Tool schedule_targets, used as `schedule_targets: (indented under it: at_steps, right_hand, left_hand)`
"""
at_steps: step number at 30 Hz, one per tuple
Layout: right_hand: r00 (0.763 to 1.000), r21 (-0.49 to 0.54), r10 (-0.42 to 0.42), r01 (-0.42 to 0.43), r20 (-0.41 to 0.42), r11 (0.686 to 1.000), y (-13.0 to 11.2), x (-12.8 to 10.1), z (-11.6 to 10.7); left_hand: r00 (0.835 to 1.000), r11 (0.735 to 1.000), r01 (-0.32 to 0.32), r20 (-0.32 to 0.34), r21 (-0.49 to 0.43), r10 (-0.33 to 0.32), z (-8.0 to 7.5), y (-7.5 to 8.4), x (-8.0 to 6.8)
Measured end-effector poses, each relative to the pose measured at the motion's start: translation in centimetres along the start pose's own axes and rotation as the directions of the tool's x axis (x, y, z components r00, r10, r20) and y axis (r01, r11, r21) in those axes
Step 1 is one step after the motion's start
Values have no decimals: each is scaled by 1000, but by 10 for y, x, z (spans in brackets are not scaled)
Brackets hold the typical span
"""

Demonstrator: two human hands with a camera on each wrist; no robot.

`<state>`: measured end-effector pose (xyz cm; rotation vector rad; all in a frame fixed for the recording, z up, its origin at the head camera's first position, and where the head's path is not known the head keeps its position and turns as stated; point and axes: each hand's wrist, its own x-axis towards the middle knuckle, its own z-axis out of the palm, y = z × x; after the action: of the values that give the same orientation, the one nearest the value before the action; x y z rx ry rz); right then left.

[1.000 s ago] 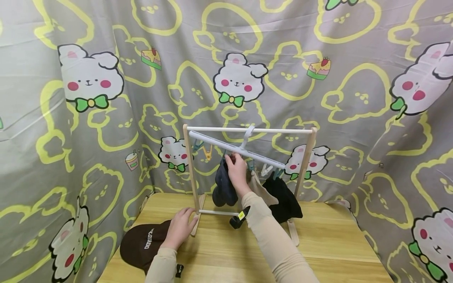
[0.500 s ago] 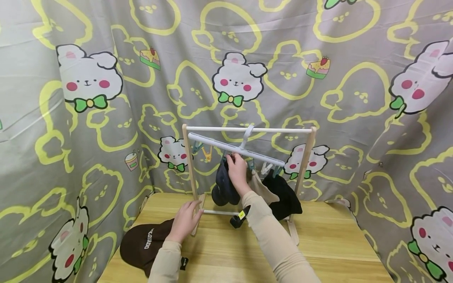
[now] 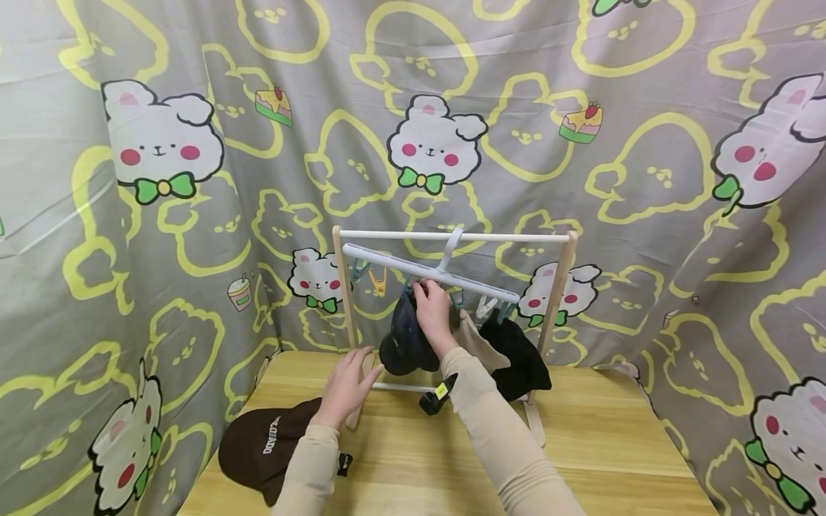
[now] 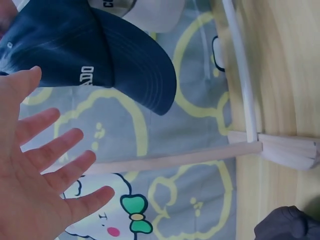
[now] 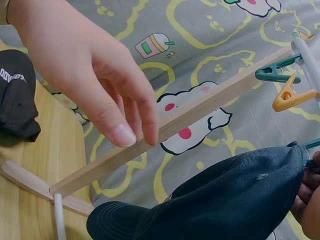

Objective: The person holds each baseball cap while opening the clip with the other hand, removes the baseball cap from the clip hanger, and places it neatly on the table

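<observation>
A navy baseball cap (image 3: 405, 337) hangs from a teal clip (image 5: 312, 144) under the pale clip hanger (image 3: 387, 258). My right hand (image 3: 434, 309) grips the cap's edge, close under that clip; only some of its fingers show at the right border of the right wrist view. My left hand (image 3: 347, 387), fingers spread and holding nothing, is in front of the rack's left post, just apart from the navy cap's brim. Below it, a brown cap (image 3: 258, 441) lies on the table. A beige cap (image 3: 476, 344) and a black cloth item (image 3: 516, 358) hang farther right.
The wooden rack (image 3: 558, 287) with a white top rod (image 3: 387, 235) stands on the wooden table (image 3: 600, 444). Spare clips, one yellow (image 3: 378, 282) and one white (image 3: 486, 307), dangle from the tilted hanger. A patterned curtain (image 3: 529, 57) surrounds the table.
My left hand has moved up and to the right, toward the navy cap. That cap's brim has swung slightly left. The right hand has stayed at the clip.
</observation>
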<state>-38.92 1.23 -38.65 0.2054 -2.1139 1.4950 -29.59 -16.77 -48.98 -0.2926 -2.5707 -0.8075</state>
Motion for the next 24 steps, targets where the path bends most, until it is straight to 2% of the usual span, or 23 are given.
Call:
schedule_targets:
  at_steps: [12, 24]
  right_hand:
    - [1000, -11, -5, 5, 10, 1000, 0, 0, -2]
    - [1000, -27, -1, 1, 20, 1000, 2, 0, -4]
  left_hand:
    - [998, 995, 58, 41, -76, -55, 4, 6, 14]
    - [996, 989, 74, 53, -131, -68, 7, 11, 23]
